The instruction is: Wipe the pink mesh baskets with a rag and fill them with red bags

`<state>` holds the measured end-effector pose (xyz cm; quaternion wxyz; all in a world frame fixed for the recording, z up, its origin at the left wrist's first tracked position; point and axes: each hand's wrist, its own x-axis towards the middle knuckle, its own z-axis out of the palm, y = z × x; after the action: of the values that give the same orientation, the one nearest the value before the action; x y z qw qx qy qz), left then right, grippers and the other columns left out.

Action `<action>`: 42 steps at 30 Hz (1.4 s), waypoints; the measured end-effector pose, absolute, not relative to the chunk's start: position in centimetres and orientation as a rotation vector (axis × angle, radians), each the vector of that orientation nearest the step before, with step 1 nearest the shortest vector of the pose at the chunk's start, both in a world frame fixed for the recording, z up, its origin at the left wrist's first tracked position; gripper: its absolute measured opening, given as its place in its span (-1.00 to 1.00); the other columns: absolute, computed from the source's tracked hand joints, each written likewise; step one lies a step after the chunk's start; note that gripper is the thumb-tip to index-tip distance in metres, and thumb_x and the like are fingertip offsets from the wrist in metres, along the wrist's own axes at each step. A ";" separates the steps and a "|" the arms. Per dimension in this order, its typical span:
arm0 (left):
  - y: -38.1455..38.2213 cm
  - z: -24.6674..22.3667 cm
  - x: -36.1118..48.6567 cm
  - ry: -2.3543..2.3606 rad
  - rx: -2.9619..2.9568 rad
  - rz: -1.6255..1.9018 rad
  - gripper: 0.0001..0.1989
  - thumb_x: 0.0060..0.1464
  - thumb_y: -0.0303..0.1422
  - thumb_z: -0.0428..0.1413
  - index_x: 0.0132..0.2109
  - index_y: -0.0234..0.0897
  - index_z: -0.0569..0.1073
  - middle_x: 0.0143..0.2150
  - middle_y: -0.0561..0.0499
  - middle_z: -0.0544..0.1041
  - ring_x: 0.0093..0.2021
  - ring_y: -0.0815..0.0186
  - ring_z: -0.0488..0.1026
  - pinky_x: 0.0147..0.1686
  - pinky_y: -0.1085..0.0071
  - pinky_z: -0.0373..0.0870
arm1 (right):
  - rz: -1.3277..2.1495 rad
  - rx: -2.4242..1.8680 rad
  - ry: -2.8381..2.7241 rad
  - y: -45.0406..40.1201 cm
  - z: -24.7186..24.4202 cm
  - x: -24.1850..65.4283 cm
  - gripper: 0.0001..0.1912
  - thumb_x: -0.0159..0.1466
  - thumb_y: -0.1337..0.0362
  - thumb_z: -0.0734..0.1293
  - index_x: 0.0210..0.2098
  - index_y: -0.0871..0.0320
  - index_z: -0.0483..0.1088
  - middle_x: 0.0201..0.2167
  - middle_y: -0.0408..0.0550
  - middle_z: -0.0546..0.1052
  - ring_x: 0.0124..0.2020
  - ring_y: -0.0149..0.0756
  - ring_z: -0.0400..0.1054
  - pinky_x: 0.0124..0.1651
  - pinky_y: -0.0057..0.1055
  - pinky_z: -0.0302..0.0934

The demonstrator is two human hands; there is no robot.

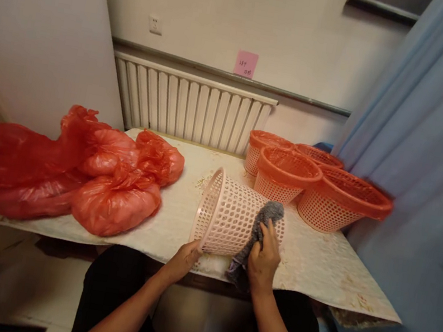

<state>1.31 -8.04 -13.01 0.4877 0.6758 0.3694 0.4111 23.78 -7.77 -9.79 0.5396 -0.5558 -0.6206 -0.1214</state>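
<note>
A pale pink perforated wastebasket [233, 219] lies on its side on the table in front of me, its open mouth facing left. My left hand [183, 260] is closed on the rim at the near lower edge, with part of the fingers hidden by the basket. Against the near right side of the basket, close to its base, my right hand [264, 258] presses a grey cloth [258, 229]. The cloth hangs down past the table edge below the hand.
Several wastebaskets [288, 171] lined with red bags stand at the back right, beside a blue curtain [425, 166]. Knotted, filled red plastic bags [117, 202] lie on the left of the cloth-covered table [178, 221]. A white radiator [197, 105] is behind the table.
</note>
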 end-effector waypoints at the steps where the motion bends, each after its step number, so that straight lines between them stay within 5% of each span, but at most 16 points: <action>1: -8.1 -12.6 1.4 0.885 1.649 1.009 -0.21 0.10 0.21 -0.18 0.08 -0.39 0.45 -0.07 -0.16 0.56 0.02 0.06 0.40 0.12 0.14 0.26 | -0.274 -1.286 -1.504 -7.9 -9.5 22.9 -0.47 0.19 0.51 0.07 0.12 0.21 0.30 0.25 0.11 0.25 0.30 -0.16 0.09 0.29 0.03 0.07; 6: -8.9 -10.5 2.0 0.866 1.734 1.042 -0.33 0.21 0.08 -0.23 0.05 -0.37 0.46 0.00 -0.16 0.52 0.02 0.12 0.40 0.18 0.21 0.19 | -0.221 -1.120 -1.655 -9.1 -7.3 18.7 -0.44 0.17 0.56 0.07 0.15 0.22 0.26 0.26 0.13 0.24 0.32 -0.18 0.05 0.30 0.03 0.06; 13: -9.9 -9.4 2.2 1.060 1.758 1.054 -0.32 0.23 0.07 -0.33 -0.34 -0.34 0.47 -0.36 -0.10 0.54 -0.29 0.22 0.40 -0.11 0.30 0.36 | -0.212 -1.017 -1.780 -11.2 -5.8 14.5 -0.44 0.18 0.53 0.12 0.18 0.21 0.22 0.31 0.14 0.14 0.34 -0.11 -0.03 0.30 0.12 0.02; 20: -9.4 -8.9 2.7 1.098 1.625 1.122 -0.35 0.22 0.07 -0.27 -0.18 -0.37 0.49 -0.27 -0.11 0.57 -0.21 0.18 0.43 -0.09 0.31 0.36 | -0.226 -1.051 -1.779 -9.2 -5.5 16.2 -0.40 0.14 0.60 0.05 0.16 0.26 0.24 0.28 0.17 0.19 0.35 -0.16 -0.03 0.31 0.10 0.01; 31: -8.7 -8.5 3.0 1.093 1.620 1.131 -0.33 0.19 0.10 -0.23 -0.28 -0.40 0.50 -0.33 -0.12 0.57 -0.21 0.14 0.45 -0.07 0.27 0.37 | -0.331 -1.403 -1.473 -6.1 -8.4 27.8 -0.48 0.11 0.52 0.09 0.02 0.27 0.38 0.15 0.17 0.38 0.20 -0.15 0.22 0.25 -0.02 0.13; 42: -7.6 -9.0 3.0 1.079 1.610 1.100 -0.29 0.17 0.15 -0.27 -0.31 -0.39 0.49 -0.36 -0.10 0.56 -0.25 0.15 0.46 -0.13 0.28 0.40 | -0.348 -1.502 -1.241 -8.1 -10.4 27.8 -0.47 0.13 0.48 0.08 0.07 0.28 0.35 0.21 0.18 0.30 0.25 -0.06 0.16 0.26 0.05 0.07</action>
<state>2.96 -7.57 -8.96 0.4406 0.6485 0.4347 0.4432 27.79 -8.11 -10.37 0.5490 -0.6342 -0.5242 -0.1470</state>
